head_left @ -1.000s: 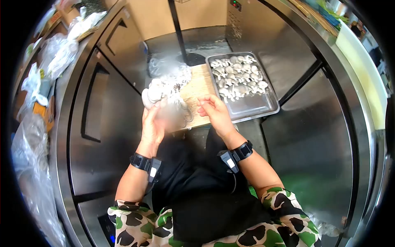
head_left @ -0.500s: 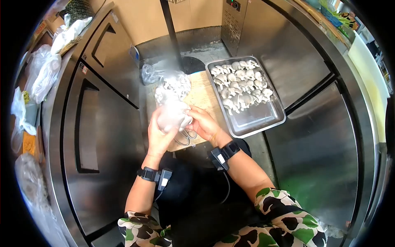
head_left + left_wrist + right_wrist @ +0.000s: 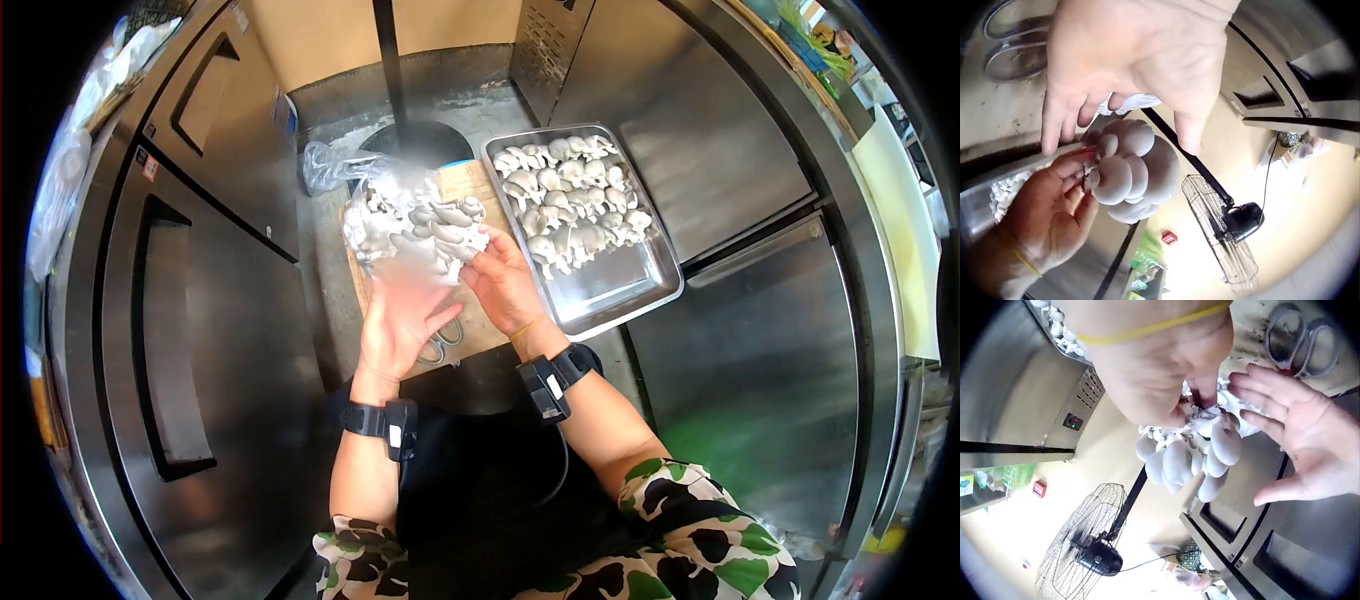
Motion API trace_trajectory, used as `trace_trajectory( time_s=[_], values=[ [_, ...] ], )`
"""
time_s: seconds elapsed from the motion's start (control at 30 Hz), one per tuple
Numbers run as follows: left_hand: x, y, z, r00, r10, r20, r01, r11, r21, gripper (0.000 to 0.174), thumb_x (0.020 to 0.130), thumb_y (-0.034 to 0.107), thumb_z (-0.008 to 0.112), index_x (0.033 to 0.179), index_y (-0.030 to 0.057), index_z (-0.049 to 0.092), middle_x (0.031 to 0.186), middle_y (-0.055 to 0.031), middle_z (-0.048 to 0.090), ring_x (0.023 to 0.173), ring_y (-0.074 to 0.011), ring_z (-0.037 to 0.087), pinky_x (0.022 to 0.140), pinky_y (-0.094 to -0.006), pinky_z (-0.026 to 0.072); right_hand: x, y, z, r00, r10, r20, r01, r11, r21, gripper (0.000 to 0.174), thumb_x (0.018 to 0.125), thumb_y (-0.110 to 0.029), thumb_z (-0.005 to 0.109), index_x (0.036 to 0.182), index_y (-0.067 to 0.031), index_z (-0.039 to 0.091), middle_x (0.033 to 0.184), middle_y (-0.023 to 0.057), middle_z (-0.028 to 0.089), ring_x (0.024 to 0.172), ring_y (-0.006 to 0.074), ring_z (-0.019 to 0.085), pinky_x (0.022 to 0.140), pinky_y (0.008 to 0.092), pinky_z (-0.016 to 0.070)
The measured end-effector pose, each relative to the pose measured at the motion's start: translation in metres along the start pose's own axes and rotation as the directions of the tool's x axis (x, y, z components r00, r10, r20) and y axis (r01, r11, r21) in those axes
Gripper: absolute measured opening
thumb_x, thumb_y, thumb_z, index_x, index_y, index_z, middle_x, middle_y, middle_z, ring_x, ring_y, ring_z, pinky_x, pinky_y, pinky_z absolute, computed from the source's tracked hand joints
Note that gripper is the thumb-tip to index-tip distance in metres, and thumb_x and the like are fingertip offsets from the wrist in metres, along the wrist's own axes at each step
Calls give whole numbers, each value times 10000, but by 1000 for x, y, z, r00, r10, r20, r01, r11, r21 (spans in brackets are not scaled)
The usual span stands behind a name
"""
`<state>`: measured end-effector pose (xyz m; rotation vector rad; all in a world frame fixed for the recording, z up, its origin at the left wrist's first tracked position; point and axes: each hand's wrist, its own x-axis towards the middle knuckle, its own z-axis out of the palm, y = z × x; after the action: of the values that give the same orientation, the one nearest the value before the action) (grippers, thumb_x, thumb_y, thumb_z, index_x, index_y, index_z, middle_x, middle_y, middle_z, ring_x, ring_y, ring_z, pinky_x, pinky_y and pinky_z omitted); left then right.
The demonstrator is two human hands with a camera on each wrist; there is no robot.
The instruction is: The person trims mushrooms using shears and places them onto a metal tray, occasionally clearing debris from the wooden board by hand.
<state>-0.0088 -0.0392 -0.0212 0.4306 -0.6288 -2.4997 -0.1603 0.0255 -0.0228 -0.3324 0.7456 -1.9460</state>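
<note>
My right hand (image 3: 505,285) pinches the stem end of a cluster of oyster mushrooms (image 3: 1175,459), its pale grey caps fanning outward. In the left wrist view the same cluster (image 3: 1129,169) hangs from the right fingertips (image 3: 1075,162). My left hand (image 3: 395,325) is spread close by with straight fingers and holds nothing. A glare blurs its fingertips in the head view. Under the hands, a wooden board (image 3: 470,315) bears scissors (image 3: 440,345) near its front edge, and a heap of white mushrooms (image 3: 370,215) lies behind the cluster.
A metal tray (image 3: 610,300) stands right of the board, with rows of mushrooms (image 3: 570,205) in its far part. A clear plastic bag (image 3: 330,165) lies behind on the left. Steel cabinets (image 3: 230,330) flank both sides; a fan (image 3: 1094,544) stands at the back.
The left hand first held mushrooms at the left, then both hands held a cluster. Now the right hand alone grips the cluster, and the left hand has let go and opened.
</note>
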Motion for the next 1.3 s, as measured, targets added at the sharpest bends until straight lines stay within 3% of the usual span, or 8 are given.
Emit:
trace_trajectory(
  time_s=[0.1,0.3,0.43,0.53,0.63,0.83,0.97,1.3],
  values=[
    [-1,2,-3,999,-8,31,12,993,-115,751,859,632,339,1324,44,297,1320,-226,383,1228,-380,372,1002,-569,303,-4,6,4,1000,14,-23,-16,994,-104,357,836,41,517,1169,-54,430,1155,63,495,1017,168,524,821,305,458],
    [-7,10,2,996,46,81,-38,994,-100,768,858,640,321,1366,67,266,1369,-147,364,1250,-314,370,1005,-547,311,-13,10,18,998,-40,57,59,920,-388,401,800,79,533,1168,-39,427,1136,57,499,1034,134,502,833,267,439],
    [-8,11,0,997,35,70,-25,992,-127,617,906,483,392,1360,78,292,1367,-119,374,1243,-288,383,994,-540,325,-12,17,16,985,-2,171,87,866,-493,449,774,91,542,1188,-36,421,1164,63,495,1060,136,492,869,263,421],
    [-5,9,-13,999,30,20,-28,991,-129,544,910,410,424,1327,68,348,1317,-113,437,1188,-281,439,975,-508,353,-12,21,15,975,-68,210,188,755,-628,566,735,56,590,1255,-42,390,1186,76,494,1091,155,480,895,274,403],
    [-4,8,-19,997,49,-54,-50,998,-22,508,910,377,447,1307,67,375,1275,-101,479,1152,-258,474,956,-467,381,-14,13,18,951,-126,284,310,451,-837,697,694,7,643,1319,-54,341,1206,99,494,1120,185,470,915,307,392],
    [-1,7,-23,988,80,-136,-55,983,177,475,902,341,504,1282,74,401,1215,-70,521,1093,-197,518,908,-384,430,-15,5,21,935,-61,350,351,300,-887,756,697,-50,693,1351,-66,313,1273,140,447,1143,241,465,911,330,412],
    [-4,10,-17,981,70,-183,-18,962,272,472,903,349,506,1269,68,410,1188,-64,534,1061,-187,535,889,-364,442,-16,8,19,911,-89,402,411,145,-900,734,672,-108,696,1309,-26,342,1193,189,479,1104,330,477,915,380,402],
    [-5,5,-14,969,82,-234,-19,965,261,426,879,217,493,1268,72,398,1188,-60,528,1065,-188,526,887,-352,435,-18,17,29,888,-224,400,391,-87,-916,577,682,-193,662,1184,-10,444,1060,210,530,980,375,520,847,413,430]
  ],
)
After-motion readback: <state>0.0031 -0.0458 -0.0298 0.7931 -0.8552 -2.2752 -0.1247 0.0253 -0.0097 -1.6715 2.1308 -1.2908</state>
